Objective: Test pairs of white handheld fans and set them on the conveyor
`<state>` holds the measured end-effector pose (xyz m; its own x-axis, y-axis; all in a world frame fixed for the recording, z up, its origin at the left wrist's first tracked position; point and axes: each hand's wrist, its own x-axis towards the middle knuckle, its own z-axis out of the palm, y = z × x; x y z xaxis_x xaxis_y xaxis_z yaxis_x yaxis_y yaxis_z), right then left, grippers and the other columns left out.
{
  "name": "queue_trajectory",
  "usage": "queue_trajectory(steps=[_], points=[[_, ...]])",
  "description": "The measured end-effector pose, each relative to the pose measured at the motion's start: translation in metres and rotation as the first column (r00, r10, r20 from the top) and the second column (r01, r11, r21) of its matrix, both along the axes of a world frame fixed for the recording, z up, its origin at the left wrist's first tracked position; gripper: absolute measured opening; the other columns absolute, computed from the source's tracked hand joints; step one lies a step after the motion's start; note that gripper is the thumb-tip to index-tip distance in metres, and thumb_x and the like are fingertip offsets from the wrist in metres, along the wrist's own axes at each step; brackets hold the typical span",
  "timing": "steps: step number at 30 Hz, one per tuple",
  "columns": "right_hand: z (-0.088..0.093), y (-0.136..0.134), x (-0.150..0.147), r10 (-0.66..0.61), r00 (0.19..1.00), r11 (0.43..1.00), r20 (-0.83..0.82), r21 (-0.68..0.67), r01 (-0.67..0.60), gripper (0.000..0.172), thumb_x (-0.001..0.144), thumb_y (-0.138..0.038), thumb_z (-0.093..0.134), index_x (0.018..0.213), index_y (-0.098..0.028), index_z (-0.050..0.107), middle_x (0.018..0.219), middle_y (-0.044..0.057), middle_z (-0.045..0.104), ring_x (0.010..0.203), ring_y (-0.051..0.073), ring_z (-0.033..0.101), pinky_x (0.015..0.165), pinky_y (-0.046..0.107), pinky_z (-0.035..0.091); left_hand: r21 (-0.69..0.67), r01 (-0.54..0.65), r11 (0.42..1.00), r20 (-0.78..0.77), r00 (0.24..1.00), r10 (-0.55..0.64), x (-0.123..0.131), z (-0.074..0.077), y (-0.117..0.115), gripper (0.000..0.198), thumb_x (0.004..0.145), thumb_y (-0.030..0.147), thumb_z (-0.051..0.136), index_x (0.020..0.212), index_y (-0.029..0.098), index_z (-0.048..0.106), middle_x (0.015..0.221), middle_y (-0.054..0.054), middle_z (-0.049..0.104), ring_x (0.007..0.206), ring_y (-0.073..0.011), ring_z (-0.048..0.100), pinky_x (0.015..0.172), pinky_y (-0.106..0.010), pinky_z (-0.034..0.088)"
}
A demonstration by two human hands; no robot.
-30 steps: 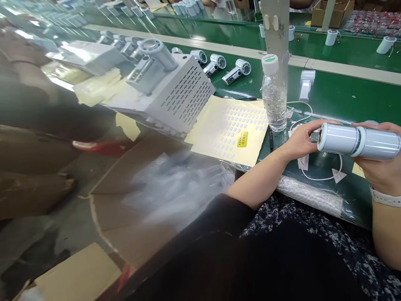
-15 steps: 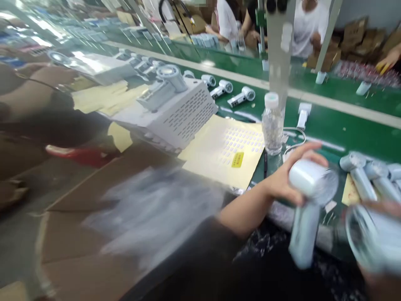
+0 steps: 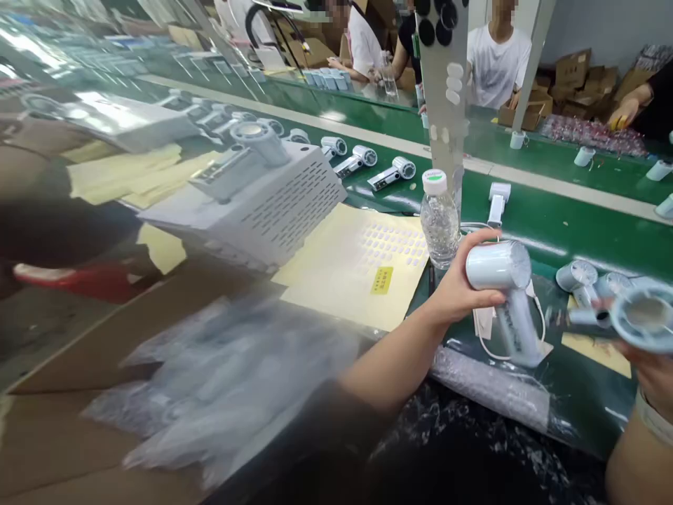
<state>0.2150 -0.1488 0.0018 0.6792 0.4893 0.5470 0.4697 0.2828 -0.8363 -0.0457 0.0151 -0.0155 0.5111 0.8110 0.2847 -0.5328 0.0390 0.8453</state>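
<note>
My left hand (image 3: 463,287) is wrapped round the barrel-shaped head of a light-blue handheld fan (image 3: 497,265). Its handle points down and to the right, blurred by motion. At the right edge, my right hand (image 3: 655,368) grips a second light-blue fan (image 3: 644,319) whose round, ring-like opening faces me; its handle is partly smeared. Just behind that hand lie several more light-blue fans (image 3: 578,277) on the green bench. Under the left hand's fan runs a white cable (image 3: 541,319), and a roll of clear bubble wrap (image 3: 494,386) lies in front of it.
A water bottle (image 3: 439,221) stands by a metal post (image 3: 446,105). Left of it lies a yellow sticker sheet (image 3: 336,280) beside a white slotted box (image 3: 294,210) bearing a fan. Clear plastic bags (image 3: 226,379) fill a carton (image 3: 78,421). Co-workers sit across the green conveyor (image 3: 568,175).
The view has swung right. My right hand has lifted its fan from low in front up beside the fans at right. The handle of the left hand's fan has tipped to the right.
</note>
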Motion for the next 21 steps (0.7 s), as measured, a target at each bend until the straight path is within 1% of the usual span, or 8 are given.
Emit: queue_trajectory(steps=[2, 3, 6, 9, 11, 14, 17, 21], points=[[-0.002, 0.012, -0.008, -0.040, 0.990, 0.999, 0.133, 0.017, 0.038, 0.084, 0.044, -0.041, 0.116, 0.121, -0.056, 0.085, 0.131, 0.002, 0.081, 0.138, 0.052, 0.076, 0.128, 0.088, 0.056, 0.107, 0.066, 0.992, -0.026, 0.998, -0.064, 0.001, -0.004, 0.004, 0.118, 0.046, 0.047, 0.121, 0.152, 0.037, 0.071, 0.157, -0.010, 0.073, 0.131, -0.0309, 0.076, 0.113, -0.044, 0.064], [-0.002, 0.017, -0.012, -0.008, 0.987, 1.000, 0.160, 0.024, 0.004, 0.086, 0.048, -0.037, 0.115, 0.127, -0.053, 0.084, 0.129, 0.001, 0.082, 0.132, 0.048, 0.079, 0.130, 0.086, 0.055, 0.155, 0.114, 0.981, -0.055, 0.993, -0.106, 0.002, -0.007, 0.006, 0.116, 0.044, 0.051, 0.121, 0.149, 0.035, 0.075, 0.164, -0.013, 0.071, 0.141, -0.0356, 0.074, 0.120, -0.048, 0.062], [-0.003, 0.023, -0.025, 0.117, 0.982, 0.992, 0.147, 0.025, -0.122, 0.070, 0.067, -0.034, 0.111, 0.129, -0.047, 0.082, 0.126, 0.000, 0.087, 0.128, 0.043, 0.082, 0.135, 0.084, 0.051, 0.259, 0.279, 0.925, -0.187, 0.954, -0.236, 0.008, -0.014, 0.007, 0.094, 0.043, 0.066, 0.119, 0.124, 0.029, 0.088, 0.179, -0.016, 0.060, 0.163, -0.0466, 0.062, 0.132, -0.060, 0.058], [-0.001, 0.015, -0.032, 0.123, 0.963, 0.992, 0.239, -0.023, -0.121, 0.048, 0.080, -0.034, 0.106, 0.121, -0.051, 0.085, 0.124, -0.004, 0.091, 0.140, 0.043, 0.080, 0.138, 0.083, 0.050, 0.332, 0.394, 0.857, -0.252, 0.913, -0.322, 0.016, -0.021, 0.001, 0.074, 0.048, 0.065, 0.119, 0.110, 0.034, 0.092, 0.192, -0.007, 0.046, 0.173, -0.0488, 0.055, 0.138, -0.066, 0.055], [-0.002, 0.009, -0.034, 0.098, 0.928, 0.994, 0.360, 0.011, -0.109, 0.054, 0.084, -0.028, 0.103, 0.125, -0.058, 0.083, 0.127, -0.010, 0.092, 0.142, 0.040, 0.080, 0.133, 0.081, 0.056, 0.385, 0.444, 0.809, -0.270, 0.892, -0.362, 0.019, -0.022, -0.003, 0.064, 0.055, 0.062, 0.119, 0.107, 0.036, 0.093, 0.196, -0.002, 0.040, 0.175, -0.0485, 0.054, 0.139, -0.066, 0.055], [-0.006, 0.006, -0.033, 0.048, 0.878, 0.994, 0.476, 0.063, -0.088, 0.062, 0.088, -0.022, 0.098, 0.128, -0.067, 0.081, 0.132, -0.017, 0.091, 0.132, 0.036, 0.084, 0.124, 0.079, 0.065, 0.439, 0.524, 0.730, -0.317, 0.851, -0.420, 0.020, -0.019, -0.005, 0.058, 0.061, 0.058, 0.117, 0.108, 0.034, 0.095, 0.201, -0.001, 0.033, 0.172, -0.0479, 0.058, 0.138, -0.060, 0.057], [-0.013, 0.005, -0.031, 0.004, 0.868, 0.994, 0.497, 0.094, -0.058, 0.056, 0.086, -0.024, 0.096, 0.120, -0.066, 0.083, 0.130, -0.019, 0.091, 0.126, 0.038, 0.086, 0.118, 0.080, 0.068, 0.443, 0.583, 0.681, -0.381, 0.810, -0.446, 0.020, -0.010, -0.005, 0.056, 0.062, 0.061, 0.116, 0.105, 0.031, 0.095, 0.197, -0.003, 0.041, 0.165, -0.0464, 0.067, 0.131, -0.055, 0.064], [-0.021, 0.001, -0.029, 0.026, 0.935, 0.999, 0.354, 0.030, -0.039, 0.050, 0.081, -0.026, 0.100, 0.106, -0.067, 0.084, 0.126, -0.020, 0.090, 0.135, 0.042, 0.082, 0.098, 0.077, 0.075, 0.474, 0.551, 0.687, -0.391, 0.831, -0.397, 0.022, 0.001, -0.007, 0.061, 0.057, 0.072, 0.115, 0.099, 0.031, 0.096, 0.180, -0.011, 0.064, 0.159, -0.0473, 0.072, 0.128, -0.056, 0.064]])
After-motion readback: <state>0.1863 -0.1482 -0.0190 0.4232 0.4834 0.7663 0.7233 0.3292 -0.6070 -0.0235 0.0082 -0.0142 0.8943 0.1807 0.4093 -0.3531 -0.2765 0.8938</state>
